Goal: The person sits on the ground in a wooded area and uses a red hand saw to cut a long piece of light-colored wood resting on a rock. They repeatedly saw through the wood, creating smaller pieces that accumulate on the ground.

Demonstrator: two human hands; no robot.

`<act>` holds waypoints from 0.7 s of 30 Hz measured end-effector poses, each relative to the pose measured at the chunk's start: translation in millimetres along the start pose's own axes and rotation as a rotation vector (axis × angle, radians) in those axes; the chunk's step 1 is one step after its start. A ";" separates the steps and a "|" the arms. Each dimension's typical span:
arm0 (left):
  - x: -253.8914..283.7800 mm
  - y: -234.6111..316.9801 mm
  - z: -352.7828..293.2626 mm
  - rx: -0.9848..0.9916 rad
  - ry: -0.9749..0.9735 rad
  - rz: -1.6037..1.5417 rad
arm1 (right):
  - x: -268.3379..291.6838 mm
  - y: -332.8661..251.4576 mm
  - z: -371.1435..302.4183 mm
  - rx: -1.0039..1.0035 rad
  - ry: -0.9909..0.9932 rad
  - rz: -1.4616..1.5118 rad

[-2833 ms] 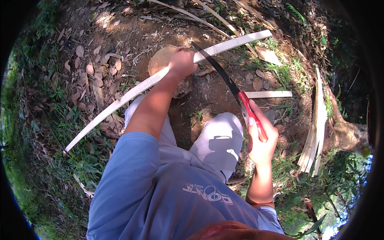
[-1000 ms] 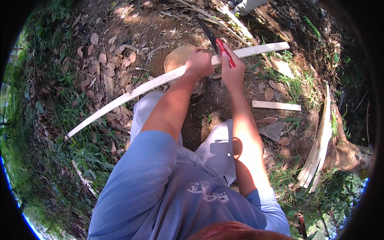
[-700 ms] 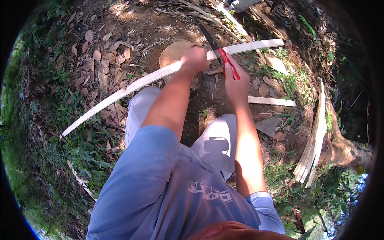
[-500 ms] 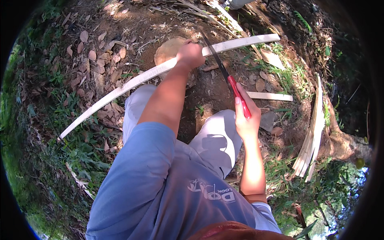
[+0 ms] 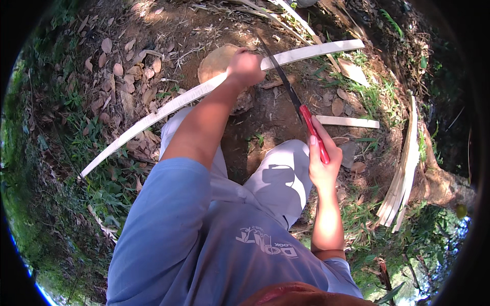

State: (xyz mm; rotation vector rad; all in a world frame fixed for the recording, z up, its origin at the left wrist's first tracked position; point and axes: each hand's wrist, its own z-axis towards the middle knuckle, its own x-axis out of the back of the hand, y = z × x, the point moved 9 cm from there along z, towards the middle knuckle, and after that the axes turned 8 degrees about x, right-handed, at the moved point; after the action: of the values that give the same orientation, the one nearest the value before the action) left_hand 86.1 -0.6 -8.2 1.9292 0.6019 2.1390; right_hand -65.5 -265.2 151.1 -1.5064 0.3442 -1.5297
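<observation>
A long pale wooden strip [image 5: 189,97] lies across a round cut stump [image 5: 214,64], its left end reaching far over the undergrowth. Over the stump my left hand [image 5: 246,68] is closed around the strip and presses it down. My right hand [image 5: 326,162] grips the red handle of a handsaw [image 5: 314,130], with the fingers wrapped round it. The saw's thin dark blade slants away from me and crosses the strip just right of my left hand. Whether its teeth have cut into the wood cannot be made out.
A short pale offcut [image 5: 349,122] lies beyond my right hand. Farther right, a bundle of thin wooden strips [image 5: 403,176] rests beside a root [image 5: 439,188]. More strips [image 5: 301,20] lie at the top, near a flat wood piece [image 5: 353,73]. Dry leaves [image 5: 127,76] cover the left ground.
My right hand and the saw handle have come slightly back toward me and to the right. My left hand keeps its hold on the strip at the stump.
</observation>
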 end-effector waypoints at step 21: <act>-1.9 1.9 3.8 0.007 -0.019 -0.013 | 0.5 63.9 -44.1 -0.053 0.118 0.029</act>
State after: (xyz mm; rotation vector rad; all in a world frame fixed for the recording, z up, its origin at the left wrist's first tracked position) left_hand 90.3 -2.5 -8.9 1.9411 0.6178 2.1110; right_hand -78.9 -316.7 94.6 -1.4491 0.4769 -1.6019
